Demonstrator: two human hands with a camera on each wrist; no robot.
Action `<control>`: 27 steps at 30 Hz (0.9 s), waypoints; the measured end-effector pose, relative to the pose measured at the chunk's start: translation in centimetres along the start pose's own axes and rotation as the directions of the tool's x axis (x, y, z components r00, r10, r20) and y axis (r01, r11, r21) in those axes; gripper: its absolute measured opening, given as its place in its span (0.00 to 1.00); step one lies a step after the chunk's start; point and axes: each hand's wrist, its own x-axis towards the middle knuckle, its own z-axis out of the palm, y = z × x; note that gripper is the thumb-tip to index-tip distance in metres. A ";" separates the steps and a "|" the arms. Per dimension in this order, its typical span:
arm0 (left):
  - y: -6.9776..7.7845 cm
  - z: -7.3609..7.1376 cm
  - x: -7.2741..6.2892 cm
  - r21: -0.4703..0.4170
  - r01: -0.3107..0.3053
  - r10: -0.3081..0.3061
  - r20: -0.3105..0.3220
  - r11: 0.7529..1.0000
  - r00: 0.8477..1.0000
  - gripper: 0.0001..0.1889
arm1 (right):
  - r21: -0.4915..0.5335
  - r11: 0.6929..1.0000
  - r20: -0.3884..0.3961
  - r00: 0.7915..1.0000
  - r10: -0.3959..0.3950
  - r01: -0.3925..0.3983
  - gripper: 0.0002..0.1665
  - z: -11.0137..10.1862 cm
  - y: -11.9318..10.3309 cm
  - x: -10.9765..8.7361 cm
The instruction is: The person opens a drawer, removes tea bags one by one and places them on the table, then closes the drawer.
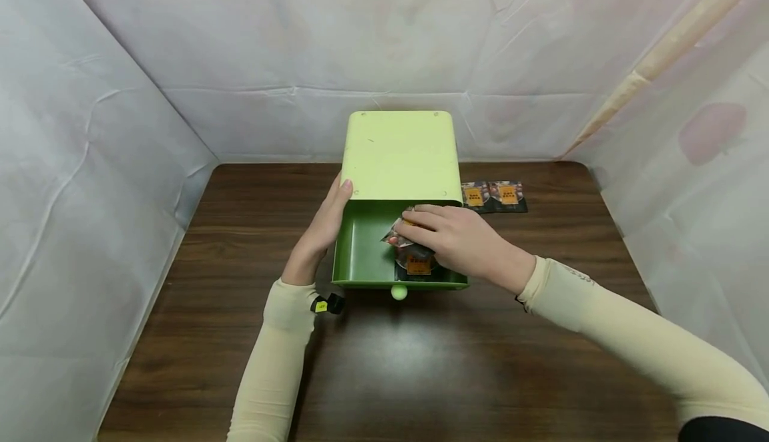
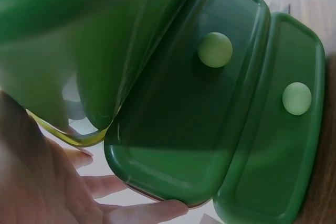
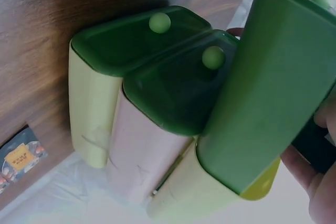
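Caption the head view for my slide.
Right hand holds a packet at the open drawer; left hand touches the cabinet.

The cabinet top [image 1: 404, 155] is lime, its drawer [image 1: 364, 245] green, the knob [image 1: 399, 292] paler; a packet [image 1: 414, 255] inside is black with an orange label [image 1: 418, 266]; the desk [image 1: 240, 255] is brown woodgrain.

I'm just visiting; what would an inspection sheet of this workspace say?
Surface: dark wood-grain table
Job's things: three-drawer unit, top drawer pulled open; one packet visible inside; two packets lying right of the unit
Clutter: nothing seen
Hands: left hand touches the unit's side; right hand holds another packet over the drawer
Cables: nothing seen on the table
Surroundings: pale sheeting behind and on both sides
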 end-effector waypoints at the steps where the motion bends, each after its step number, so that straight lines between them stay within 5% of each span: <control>1: 0.0 0.0 0.0 -0.002 0.002 -0.002 -0.001 1.000 1.000 0.31 | 0.003 1.000 -0.010 1.000 0.003 -0.003 0.34 -0.3 0.0 -0.2; 5: 0.1 0.0 0.0 -0.004 -0.001 0.001 0.002 1.000 1.000 0.31 | 0.022 0.999 -0.073 0.997 0.024 -0.023 0.39 -1.3 0.1 -1.5; 8: 0.1 -0.1 0.0 -0.002 -0.010 0.010 0.009 1.000 1.000 0.31 | 0.029 0.999 -0.172 0.984 0.035 -0.030 0.32 -2.0 0.3 -2.7; 12: 0.1 -0.6 -0.3 -0.001 -0.005 0.005 0.002 1.000 1.000 0.31 | -0.005 0.999 -0.333 0.942 0.039 -0.043 0.17 -2.4 0.5 -3.7; 16: -0.1 -1.0 -0.8 -0.011 0.016 -0.016 -0.015 1.000 1.000 0.31 | -0.021 0.996 -0.436 0.898 0.064 -0.081 0.16 -2.3 0.9 -4.6; 21: -0.2 -1.0 -1.0 -0.028 0.016 -0.017 -0.018 0.999 1.000 0.31 | 0.026 0.983 -0.443 0.880 0.173 -0.180 0.17 -1.9 2.1 -7.1; 27: -0.1 -0.9 -1.0 -0.035 0.000 0.000 -0.002 0.999 1.000 0.31 | 0.037 0.938 -0.319 0.885 0.338 -0.345 0.36 -1.3 3.7 -12.0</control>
